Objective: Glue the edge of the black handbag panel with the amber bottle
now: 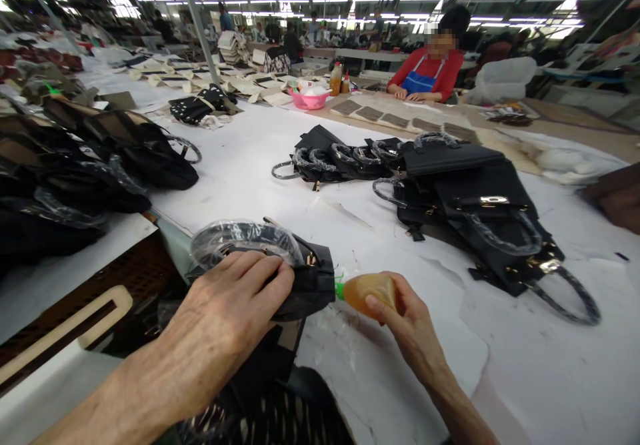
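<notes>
Under my left hand (235,298) is a black handbag (313,291) with plastic film around its handle. The fingers of that hand are closed over the bag's upper edge. My right hand (407,315) grips a squeeze bottle (367,293) of amber liquid, tipped on its side. Its green cap points left, and the nozzle is at the bag's right end; whether it touches cannot be made out. Below the bag hangs more dark material, partly covered by my left forearm.
Black handbags (465,191) with wrapped handles lie at the right of the white table (240,145). Many more bags (125,138) are heaped at the left. Farther back are a pink basin (309,100), glue-coloured bottles (336,79) and a seated person in a red top (447,75).
</notes>
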Action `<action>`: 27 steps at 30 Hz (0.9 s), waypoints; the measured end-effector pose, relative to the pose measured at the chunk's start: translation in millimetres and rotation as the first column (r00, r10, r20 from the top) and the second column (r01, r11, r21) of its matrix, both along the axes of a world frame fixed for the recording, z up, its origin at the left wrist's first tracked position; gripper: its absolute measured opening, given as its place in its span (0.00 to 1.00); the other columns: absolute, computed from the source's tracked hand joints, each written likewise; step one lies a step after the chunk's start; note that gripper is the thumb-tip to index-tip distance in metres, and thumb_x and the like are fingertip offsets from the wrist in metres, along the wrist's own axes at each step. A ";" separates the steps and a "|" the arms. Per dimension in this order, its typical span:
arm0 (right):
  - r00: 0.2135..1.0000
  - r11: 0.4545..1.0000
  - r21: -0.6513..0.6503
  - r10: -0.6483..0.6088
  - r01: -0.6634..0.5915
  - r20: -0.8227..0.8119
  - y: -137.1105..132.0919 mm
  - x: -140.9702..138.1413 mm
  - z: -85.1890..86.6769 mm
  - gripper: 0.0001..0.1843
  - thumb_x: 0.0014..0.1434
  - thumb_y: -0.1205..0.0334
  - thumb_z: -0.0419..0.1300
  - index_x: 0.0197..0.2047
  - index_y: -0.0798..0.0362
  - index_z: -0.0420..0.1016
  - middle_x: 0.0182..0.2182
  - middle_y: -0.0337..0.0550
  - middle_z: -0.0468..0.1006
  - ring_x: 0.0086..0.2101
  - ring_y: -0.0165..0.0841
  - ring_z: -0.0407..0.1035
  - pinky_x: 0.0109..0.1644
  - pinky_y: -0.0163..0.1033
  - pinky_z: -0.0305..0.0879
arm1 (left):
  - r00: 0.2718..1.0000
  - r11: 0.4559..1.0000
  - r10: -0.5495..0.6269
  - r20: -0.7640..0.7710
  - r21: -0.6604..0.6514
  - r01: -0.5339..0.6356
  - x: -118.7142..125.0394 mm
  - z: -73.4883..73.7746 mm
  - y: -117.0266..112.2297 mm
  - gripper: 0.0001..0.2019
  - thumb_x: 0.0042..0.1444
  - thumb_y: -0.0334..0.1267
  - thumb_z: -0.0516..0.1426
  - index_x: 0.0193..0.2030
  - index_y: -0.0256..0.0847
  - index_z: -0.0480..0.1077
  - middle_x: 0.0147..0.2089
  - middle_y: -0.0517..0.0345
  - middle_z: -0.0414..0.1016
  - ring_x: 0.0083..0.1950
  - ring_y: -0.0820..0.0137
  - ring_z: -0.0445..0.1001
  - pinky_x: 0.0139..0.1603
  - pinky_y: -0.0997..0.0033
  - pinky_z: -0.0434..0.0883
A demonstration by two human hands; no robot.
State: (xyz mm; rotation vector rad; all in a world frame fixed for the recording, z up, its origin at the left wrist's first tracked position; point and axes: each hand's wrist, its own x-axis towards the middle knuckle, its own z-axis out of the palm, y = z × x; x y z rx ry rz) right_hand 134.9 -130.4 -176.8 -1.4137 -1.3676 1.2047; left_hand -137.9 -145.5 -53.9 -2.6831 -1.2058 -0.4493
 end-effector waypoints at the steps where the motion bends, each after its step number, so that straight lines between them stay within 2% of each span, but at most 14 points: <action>1: 1.000 1.000 -0.006 0.003 -0.003 -0.006 -0.4 0.2 -0.9 0.21 0.59 0.47 0.63 0.47 0.52 0.66 0.34 0.39 0.70 0.34 0.39 0.64 0.38 0.39 0.59 | 1.000 1.000 0.010 0.008 0.014 -0.010 0.8 -1.1 -0.7 0.15 0.60 0.23 0.47 0.52 0.31 0.63 0.47 0.47 0.72 0.48 0.58 0.69 0.48 0.57 0.70; 4: 1.000 1.000 -0.027 0.015 -0.015 -0.013 -2.4 0.9 -1.9 0.21 0.59 0.46 0.63 0.46 0.52 0.66 0.32 0.39 0.70 0.33 0.38 0.63 0.35 0.39 0.59 | 0.999 0.999 0.030 0.038 0.041 -0.031 2.6 -5.1 -2.3 0.14 0.59 0.22 0.47 0.51 0.31 0.63 0.48 0.47 0.72 0.49 0.58 0.68 0.49 0.57 0.69; 8: 1.000 0.999 -0.046 0.016 -0.017 -0.016 -5.7 2.5 -3.1 0.21 0.59 0.46 0.63 0.46 0.52 0.67 0.32 0.39 0.70 0.32 0.38 0.63 0.33 0.38 0.60 | 0.998 1.000 0.025 0.058 0.009 -0.025 1.8 -8.0 -3.3 0.15 0.58 0.23 0.48 0.52 0.33 0.63 0.47 0.47 0.72 0.48 0.57 0.69 0.46 0.55 0.70; 14: 0.999 0.996 -0.074 0.038 -0.040 -0.036 -10.6 3.2 -4.1 0.22 0.58 0.46 0.64 0.46 0.53 0.67 0.32 0.39 0.70 0.32 0.38 0.63 0.32 0.38 0.59 | 0.999 0.999 -0.018 0.030 -0.036 0.019 -2.0 -3.8 -2.7 0.16 0.59 0.24 0.48 0.53 0.31 0.62 0.48 0.45 0.71 0.49 0.57 0.68 0.46 0.55 0.71; 19: 0.998 0.994 -0.093 0.047 -0.051 -0.045 -13.9 3.5 -4.4 0.21 0.58 0.47 0.64 0.46 0.53 0.67 0.31 0.39 0.69 0.30 0.37 0.61 0.31 0.38 0.58 | 1.000 0.996 -0.008 -0.007 -0.084 0.008 -2.1 -0.6 -1.4 0.14 0.61 0.25 0.47 0.53 0.32 0.63 0.47 0.46 0.71 0.48 0.58 0.68 0.45 0.55 0.71; 27: 0.994 0.990 -0.108 0.085 -0.091 -0.061 -20.3 3.6 -3.6 0.20 0.58 0.48 0.64 0.46 0.52 0.68 0.31 0.38 0.70 0.31 0.37 0.62 0.31 0.37 0.59 | 0.999 0.998 -0.006 0.042 -0.068 0.009 -1.3 -5.2 -3.0 0.14 0.61 0.25 0.48 0.53 0.30 0.63 0.47 0.45 0.70 0.48 0.57 0.67 0.47 0.55 0.70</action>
